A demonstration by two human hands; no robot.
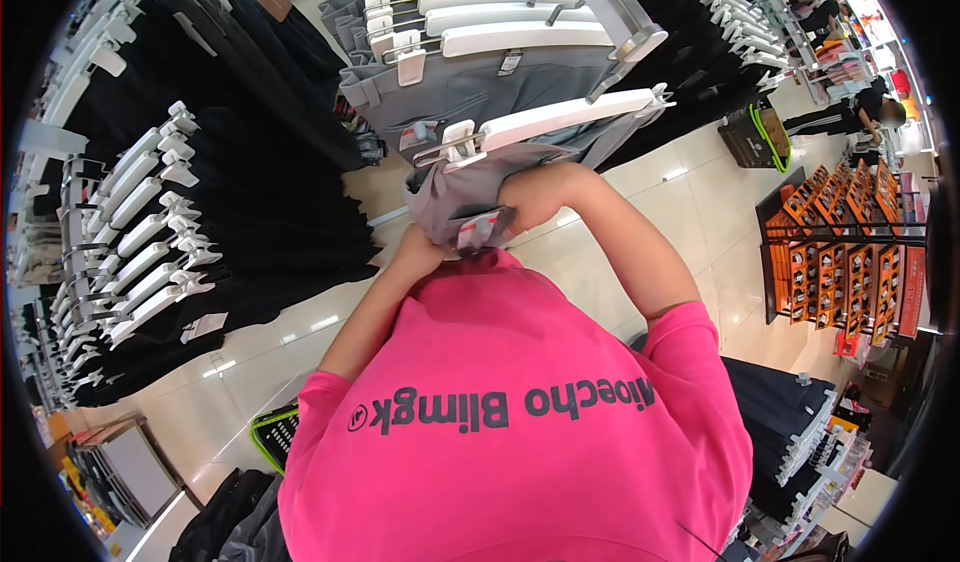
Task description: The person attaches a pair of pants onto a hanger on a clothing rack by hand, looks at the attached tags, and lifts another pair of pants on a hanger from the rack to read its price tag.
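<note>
A pair of grey trousers (445, 197) hangs by clips from a white hanger (565, 120), close in front of my chest. My right hand (540, 200) is closed on the bunched cloth at its right side. Lower and to the left, my left hand (424, 250) grips the same cloth, its fingers partly hidden by the fabric. Between both hands is a tag (480, 230) with red and white print, blurred and unreadable. Just beyond, more grey trousers (500, 87) hang on a row of white hangers (520, 38).
A metal rail (628, 12) ends just ahead. Black garments (270, 202) hang on a rack to the left. At right stand an orange display rack (835, 252), a dark basket with a green rim (755, 140) and another person (860, 117). A green-edged basket (272, 437) sits behind at left.
</note>
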